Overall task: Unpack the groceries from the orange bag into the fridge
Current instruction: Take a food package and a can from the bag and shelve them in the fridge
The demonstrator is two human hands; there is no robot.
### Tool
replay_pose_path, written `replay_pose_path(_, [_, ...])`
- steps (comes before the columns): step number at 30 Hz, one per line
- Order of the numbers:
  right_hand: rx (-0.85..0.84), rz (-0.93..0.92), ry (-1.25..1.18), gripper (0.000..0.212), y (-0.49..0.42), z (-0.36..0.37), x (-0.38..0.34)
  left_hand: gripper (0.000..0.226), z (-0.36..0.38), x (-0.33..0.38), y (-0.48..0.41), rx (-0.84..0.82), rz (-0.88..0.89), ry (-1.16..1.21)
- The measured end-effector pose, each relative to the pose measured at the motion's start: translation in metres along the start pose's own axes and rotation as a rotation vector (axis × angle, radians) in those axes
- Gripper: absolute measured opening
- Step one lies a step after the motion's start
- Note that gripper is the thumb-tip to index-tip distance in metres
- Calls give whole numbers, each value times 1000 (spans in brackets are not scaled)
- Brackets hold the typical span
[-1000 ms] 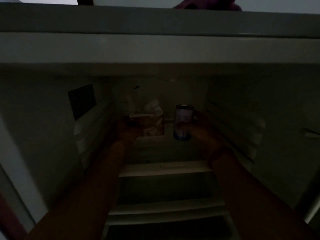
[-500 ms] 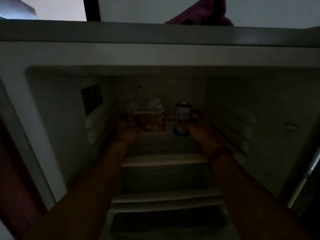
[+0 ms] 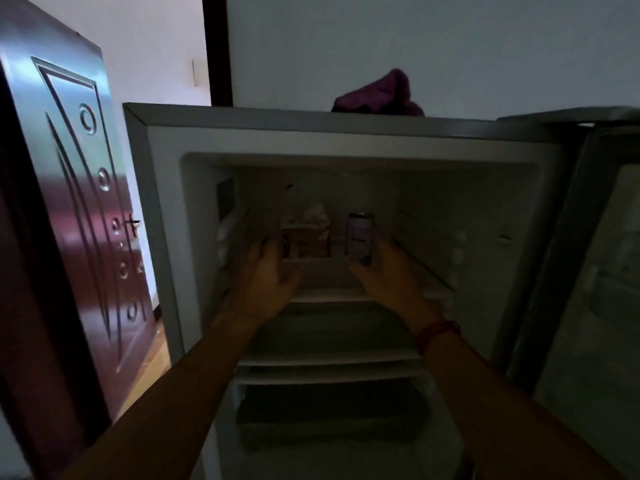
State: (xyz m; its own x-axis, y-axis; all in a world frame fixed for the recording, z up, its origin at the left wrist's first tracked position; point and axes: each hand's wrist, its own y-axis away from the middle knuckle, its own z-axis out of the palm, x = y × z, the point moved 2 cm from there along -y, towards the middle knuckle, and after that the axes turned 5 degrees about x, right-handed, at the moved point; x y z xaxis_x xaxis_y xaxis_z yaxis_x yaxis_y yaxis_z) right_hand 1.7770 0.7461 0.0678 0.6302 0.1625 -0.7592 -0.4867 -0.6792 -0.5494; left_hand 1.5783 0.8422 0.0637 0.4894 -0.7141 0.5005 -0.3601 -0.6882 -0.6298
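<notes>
Inside the fridge (image 3: 162, 244), the right hand (image 3: 388, 277) clasps the can (image 3: 360, 232) upright (to stand it). Left hand (image 3: 270, 277) grip: cannot tell.

both forearms (image 3: 194, 386) bare | thin red thread bracelet (image 3: 437, 332) round right wrist | left hand (image 3: 266, 271) and right hand (image 3: 386, 275) bare

upper fridge shelf (image 3: 327, 284) carries two items, both near the back: brown packet (image 3: 306, 242) at left, upright can (image 3: 360, 235) just right of it, not touching
</notes>
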Motion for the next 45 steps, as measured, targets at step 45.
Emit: replay_pose_path(45, [-33, 26, 784, 81, 278, -51, -154, 83, -162, 40, 244, 44, 238, -222])
